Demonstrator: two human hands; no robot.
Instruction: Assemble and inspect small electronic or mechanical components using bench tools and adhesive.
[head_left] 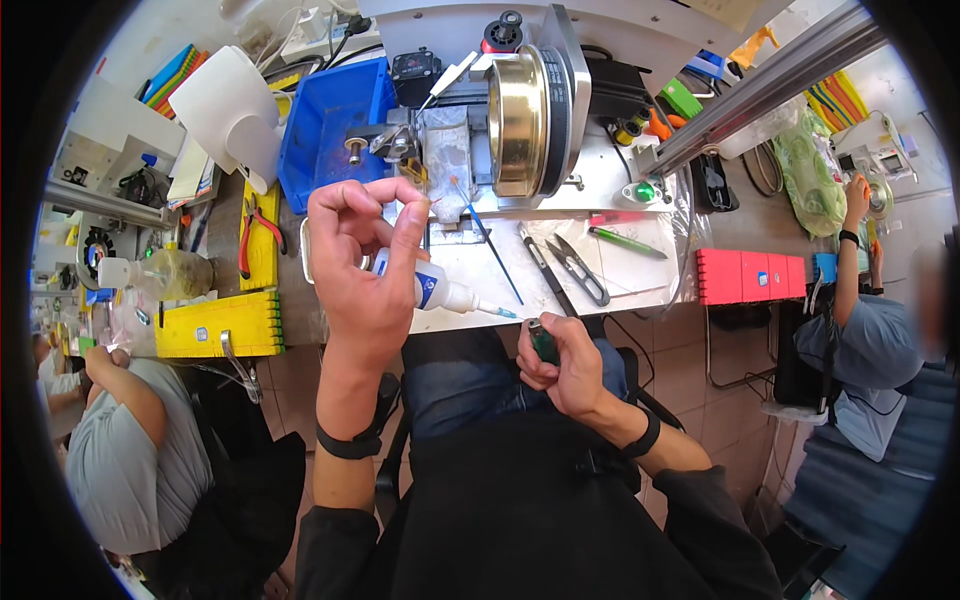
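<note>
My left hand (pixel 365 255) is raised over the near edge of the worktop, thumb and index finger pinched on something too thin to make out. Beside and partly behind its thumb is a white squeeze bottle (pixel 458 296) with a blue label and a thin needle tip pointing right. Whether the lower fingers touch the bottle, I cannot tell. Above my lap, my right hand (pixel 567 365) is closed around a small dark green thing (pixel 544 345) with a dark end, which looks like a lighter. A thin blue stick (pixel 493 245) lies just beyond the bottle.
A machine with a brass wheel (pixel 513 125) stands ahead, a blue bin (pixel 335 135) to its left. Thread snips (pixel 580 270), a black pen-like tool (pixel 545 270) and a green pen (pixel 628 242) lie right. Red-handled pliers (pixel 250 235) lie left. People sit at both sides.
</note>
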